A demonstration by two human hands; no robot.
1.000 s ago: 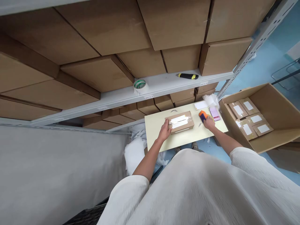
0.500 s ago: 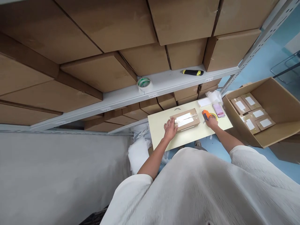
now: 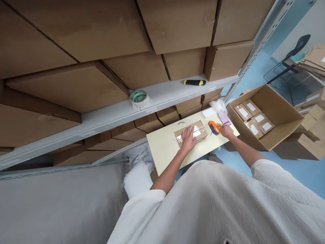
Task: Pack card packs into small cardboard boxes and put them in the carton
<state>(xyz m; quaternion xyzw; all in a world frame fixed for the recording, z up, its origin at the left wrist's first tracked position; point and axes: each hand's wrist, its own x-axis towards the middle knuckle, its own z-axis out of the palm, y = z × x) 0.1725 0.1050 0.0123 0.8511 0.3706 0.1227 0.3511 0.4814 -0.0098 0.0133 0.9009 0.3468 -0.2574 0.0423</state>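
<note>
Packing station, one person at work, hands apart. Item: left hand, laid flat with fingers spread on top of a kraft-paper parcel, which is taped across its white label and lies near the middle of a pale yellow board. Item: right hand, closed on the grip of an orange tape dispenser, which sits just beside the parcel. Loose on the board's far end: a white card, crumpled white wrap and a pink packet, its surface pixelated. To the right, an open cardboard carton holds small labelled kraft parcels in rows. Above, a white metal shelf carries a roll of green-printed tape and a yellow-and-black utility knife, with brown cartons stacked over it and more below — a black chair stands beyond, on the blue floor.
</note>
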